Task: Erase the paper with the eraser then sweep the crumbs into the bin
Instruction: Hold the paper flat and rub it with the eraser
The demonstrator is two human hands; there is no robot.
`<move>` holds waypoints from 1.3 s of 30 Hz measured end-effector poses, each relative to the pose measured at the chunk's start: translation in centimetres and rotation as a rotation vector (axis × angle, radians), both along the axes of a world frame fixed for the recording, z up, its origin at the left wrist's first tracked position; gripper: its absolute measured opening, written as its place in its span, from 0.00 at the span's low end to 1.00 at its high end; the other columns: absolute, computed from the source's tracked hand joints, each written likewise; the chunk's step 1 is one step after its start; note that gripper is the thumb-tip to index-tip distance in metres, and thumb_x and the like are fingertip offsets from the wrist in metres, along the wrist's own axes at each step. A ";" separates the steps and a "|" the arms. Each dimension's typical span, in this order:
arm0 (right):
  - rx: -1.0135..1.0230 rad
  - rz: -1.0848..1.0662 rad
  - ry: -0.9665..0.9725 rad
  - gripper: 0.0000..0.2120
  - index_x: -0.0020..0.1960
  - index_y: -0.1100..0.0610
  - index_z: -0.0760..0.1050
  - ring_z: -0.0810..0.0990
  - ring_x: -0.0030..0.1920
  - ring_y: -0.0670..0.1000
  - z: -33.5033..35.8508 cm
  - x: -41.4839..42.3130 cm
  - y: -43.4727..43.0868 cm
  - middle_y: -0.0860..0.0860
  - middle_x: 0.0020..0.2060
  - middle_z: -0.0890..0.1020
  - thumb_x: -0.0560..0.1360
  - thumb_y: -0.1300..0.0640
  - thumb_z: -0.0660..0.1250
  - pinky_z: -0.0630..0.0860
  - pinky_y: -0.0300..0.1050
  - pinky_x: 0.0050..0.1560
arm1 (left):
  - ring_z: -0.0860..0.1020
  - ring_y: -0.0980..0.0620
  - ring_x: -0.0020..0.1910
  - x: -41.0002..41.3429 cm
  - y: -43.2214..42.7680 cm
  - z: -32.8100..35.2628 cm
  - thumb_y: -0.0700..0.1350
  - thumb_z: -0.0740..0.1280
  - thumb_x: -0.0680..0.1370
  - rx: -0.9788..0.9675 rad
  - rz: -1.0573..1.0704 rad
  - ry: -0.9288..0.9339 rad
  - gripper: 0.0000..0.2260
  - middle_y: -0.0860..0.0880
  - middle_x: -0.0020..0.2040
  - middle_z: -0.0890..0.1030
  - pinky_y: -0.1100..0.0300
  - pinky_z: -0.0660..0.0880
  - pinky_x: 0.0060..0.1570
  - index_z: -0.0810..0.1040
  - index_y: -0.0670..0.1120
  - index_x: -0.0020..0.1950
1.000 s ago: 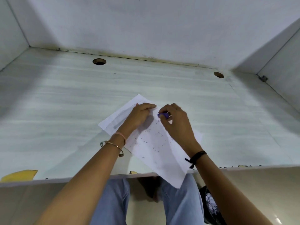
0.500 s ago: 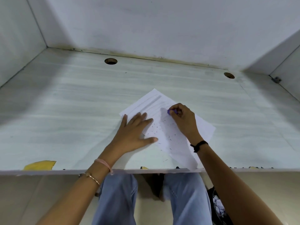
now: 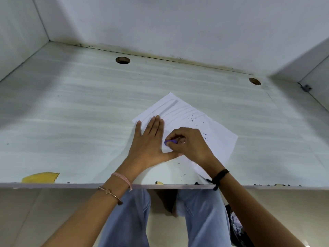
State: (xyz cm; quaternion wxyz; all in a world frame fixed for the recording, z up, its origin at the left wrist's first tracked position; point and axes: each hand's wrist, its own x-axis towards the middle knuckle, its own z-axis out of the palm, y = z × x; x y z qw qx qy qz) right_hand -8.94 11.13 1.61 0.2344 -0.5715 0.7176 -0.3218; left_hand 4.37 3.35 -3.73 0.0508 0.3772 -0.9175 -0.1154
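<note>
Knees in pale blue jeans sit nearest, under the front edge of a pale, wood-grained desk. A yellow scrap lies on the desk by that edge, well to the left of both arms. The left wrist wears a pink band and a thin gold bracelet. The right wrist wears a black cord.

Past the wrists, the left hand lies flat and open on the left part of a white sheet of paper. Its fingers are straight and close together, and its thumb is spread out to the right. It presses the sheet down and grips nothing.

The right hand is just beside it, fingers curled, pinching a small purple eraser at the fingertips. The eraser touches the paper in the gap between the left hand's forefinger and thumb, at the right hand's leftmost edge. Only its purple end shows, and no label can be made out on it.

The sheet lies turned like a diamond, its near corner reaching the desk's front edge under the right forearm. Dark eraser crumbs are scattered on the paper beyond and to the right of the right hand, and a few lie on the desk near the right forearm. Faint grey lines cross the sheet's far corner, too blurred to read.

Farther back, two round holes are cut in the desk near a white back wall.
</note>
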 end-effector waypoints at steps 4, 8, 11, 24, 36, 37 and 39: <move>-0.023 -0.081 0.109 0.05 0.42 0.59 0.83 0.75 0.34 0.43 0.6 -0.9 -1.0 0.50 0.35 0.81 0.68 0.66 0.71 0.68 0.31 0.37 | 0.37 0.54 0.78 -0.1 -0.1 -0.3 0.81 0.43 0.64 0.013 0.010 0.032 0.56 0.49 0.80 0.39 0.41 0.34 0.74 0.40 0.45 0.80; 0.061 0.067 0.134 0.04 0.42 0.58 0.83 0.75 0.34 0.42 0.8 0.3 -0.3 0.47 0.34 0.79 0.69 0.64 0.72 0.71 0.30 0.38 | 0.37 0.53 0.78 -0.1 -0.1 -0.3 0.81 0.38 0.62 -0.023 -0.006 0.008 0.57 0.47 0.80 0.39 0.40 0.35 0.74 0.39 0.44 0.80; -0.004 -0.079 0.106 0.03 0.41 0.58 0.83 0.75 0.33 0.42 0.8 -1.5 -1.4 0.47 0.33 0.80 0.69 0.64 0.72 0.69 0.30 0.35 | 0.37 0.54 0.78 -0.1 -0.1 -0.4 0.81 0.44 0.65 0.000 0.007 0.033 0.55 0.48 0.80 0.39 0.41 0.33 0.74 0.40 0.45 0.80; 0.036 0.030 0.155 0.04 0.40 0.59 0.83 0.77 0.33 0.46 0.7 0.8 -0.6 0.51 0.34 0.81 0.67 0.65 0.71 0.70 0.33 0.36 | 0.36 0.51 0.78 0.0 -0.1 -0.3 0.80 0.37 0.62 -0.036 -0.029 -0.018 0.52 0.46 0.80 0.38 0.39 0.35 0.74 0.38 0.52 0.80; 0.038 0.052 0.153 0.04 0.42 0.57 0.84 0.76 0.36 0.45 0.9 -0.4 -0.3 0.51 0.36 0.82 0.69 0.64 0.72 0.72 0.36 0.40 | 0.36 0.52 0.78 0.1 0.0 -0.1 0.81 0.41 0.64 -0.017 -0.022 -0.014 0.52 0.47 0.80 0.38 0.40 0.34 0.74 0.40 0.50 0.80; 0.013 -0.017 0.141 0.04 0.42 0.57 0.84 0.76 0.36 0.46 0.9 -1.4 -0.9 0.52 0.36 0.82 0.69 0.64 0.72 0.73 0.39 0.39 | 0.35 0.52 0.78 0.0 0.0 0.0 0.80 0.42 0.65 -0.006 -0.017 -0.011 0.52 0.47 0.80 0.37 0.40 0.33 0.73 0.40 0.51 0.80; -0.020 -0.092 0.133 0.05 0.42 0.58 0.84 0.75 0.34 0.45 0.9 -2.1 -1.5 0.52 0.35 0.81 0.68 0.65 0.71 0.73 0.39 0.36 | 0.35 0.52 0.78 0.0 0.0 0.0 0.80 0.43 0.66 0.004 -0.014 -0.007 0.51 0.48 0.80 0.37 0.40 0.33 0.73 0.40 0.51 0.80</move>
